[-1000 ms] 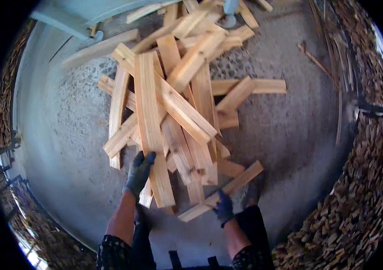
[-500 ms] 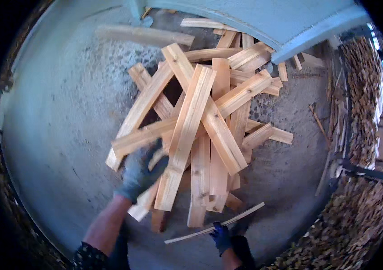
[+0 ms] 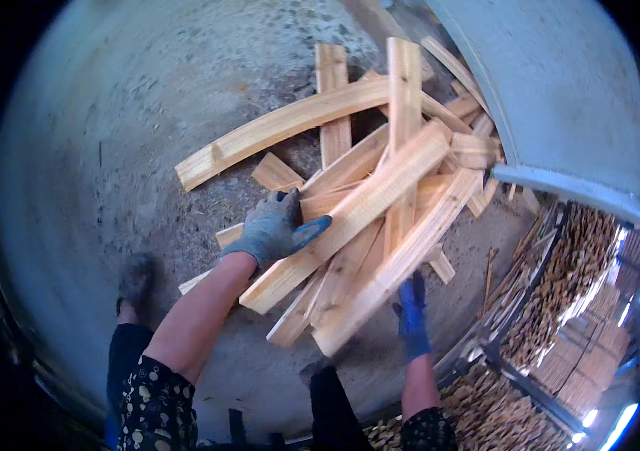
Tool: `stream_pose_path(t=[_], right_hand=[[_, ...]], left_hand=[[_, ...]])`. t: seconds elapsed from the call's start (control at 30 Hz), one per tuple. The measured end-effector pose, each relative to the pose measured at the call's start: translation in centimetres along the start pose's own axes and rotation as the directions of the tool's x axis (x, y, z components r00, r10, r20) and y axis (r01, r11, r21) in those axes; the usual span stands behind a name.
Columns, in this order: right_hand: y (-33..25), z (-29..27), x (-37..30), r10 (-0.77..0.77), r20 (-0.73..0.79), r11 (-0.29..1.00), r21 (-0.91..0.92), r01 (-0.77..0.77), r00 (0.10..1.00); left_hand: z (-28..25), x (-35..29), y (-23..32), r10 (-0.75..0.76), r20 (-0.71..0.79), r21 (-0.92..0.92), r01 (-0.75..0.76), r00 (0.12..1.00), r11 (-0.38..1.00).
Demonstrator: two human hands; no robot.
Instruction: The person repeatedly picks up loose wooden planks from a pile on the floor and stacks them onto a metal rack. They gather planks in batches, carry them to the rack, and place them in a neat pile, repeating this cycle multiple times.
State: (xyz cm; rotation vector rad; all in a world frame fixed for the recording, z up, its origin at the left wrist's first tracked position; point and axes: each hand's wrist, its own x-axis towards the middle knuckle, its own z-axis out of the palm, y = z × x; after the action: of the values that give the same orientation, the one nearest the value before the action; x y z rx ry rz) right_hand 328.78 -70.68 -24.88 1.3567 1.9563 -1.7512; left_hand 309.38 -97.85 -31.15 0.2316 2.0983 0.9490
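Note:
Long light wooden boards lie crosswise in a loose heap on the floor in front of me. My left hand, in a grey glove, rests at the left side of the heap. Its thumb is spread across one long board, with the fingers apart from it over the wood behind. My right hand, in a blue glove, is beside the lower edge of another slanting board. Its fingers point upward and its thumb stands apart. Whether the fingertips touch that board is unclear. A curved board crosses the far left of the heap.
A pale blue metal panel stands over the heap's far right. Stacked wood pieces line the right side beyond a dark rail. My shoe is on the concrete floor at left.
The view has turned and the heap looks closer. My right hand no longer holds the thin wood strip and has come up beside the boards. My left hand now lies on the boards.

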Motion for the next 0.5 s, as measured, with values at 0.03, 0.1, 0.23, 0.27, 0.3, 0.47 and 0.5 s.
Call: stream_pose_path(t=[0.03,0.1,0.23,0.27,0.3,0.47,0.5], right_hand=[[1.4,-0.5,1.6,0.027,0.072,0.985,0.166,-0.039,0.997],[2.9,0.1,2.8,-0.042,0.138,0.972,0.233,0.009,0.989],[8.2,-2.3,5.2,0.051,0.107,0.983,0.168,-0.068,0.993],[9.5,-2.9,5.0,0.12,0.101,0.973,0.185,-0.137,0.988],[8.6,-1.7,5.1,0.178,0.108,0.961,0.196,-0.197,0.978],[3.9,6.7,-2.4,0.273,0.165,0.884,0.346,-0.315,0.948],[1.3,9.1,-3.7,0.306,0.242,0.81,0.443,-0.385,0.921]], left_hand=[[0.3,0.1,-0.9,0.014,-0.056,-0.052,-0.017,0.998,0.999],[0.6,0.7,-2.9,0.045,-0.169,-0.137,-0.069,0.985,0.988],[0.6,1.5,-2.0,-0.056,0.049,-0.112,0.061,0.997,0.992],[0.9,0.8,-1.8,-0.048,0.029,-0.221,0.053,0.998,0.974],[1.1,0.2,-2.0,-0.053,0.044,-0.188,0.06,0.998,0.98],[2.4,-5.5,-1.4,-0.076,0.113,-0.393,0.115,0.991,0.912],[2.2,-6.2,-2.2,-0.069,0.123,-0.641,0.132,0.99,0.756]])
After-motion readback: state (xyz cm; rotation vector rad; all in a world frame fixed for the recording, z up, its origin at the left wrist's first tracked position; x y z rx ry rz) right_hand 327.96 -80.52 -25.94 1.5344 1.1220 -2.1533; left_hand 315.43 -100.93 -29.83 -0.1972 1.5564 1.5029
